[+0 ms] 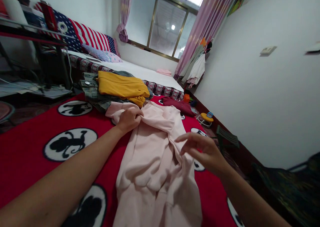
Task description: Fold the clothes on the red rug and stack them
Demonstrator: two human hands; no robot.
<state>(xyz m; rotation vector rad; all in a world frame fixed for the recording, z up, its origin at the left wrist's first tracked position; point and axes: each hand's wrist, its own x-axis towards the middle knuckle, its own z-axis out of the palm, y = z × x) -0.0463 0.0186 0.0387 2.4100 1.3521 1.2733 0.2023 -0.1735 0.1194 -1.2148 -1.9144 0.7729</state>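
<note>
A pale pink long-sleeved garment point(152, 150) lies lengthwise on the red blanket point(105, 173), partly folded and wrinkled. My left hand point(129, 119) pinches the cloth near its upper left, where a sleeve bends out to the side. Over the garment's right edge hovers my right hand point(200, 148), fingers apart and curved, with nothing held in them. Whether its fingertips touch the cloth I cannot tell. The lower end of the garment runs out of view at the bottom.
Beyond the garment lie a folded yellow top point(122, 85), grey-green denim point(91, 90) and a dark red folded garment point(177, 105). A bed point(140, 72) stands under the window. At right are a small yellow stool point(207, 117) and a dark green stool point(228, 136); at left, a cluttered desk point(30, 37).
</note>
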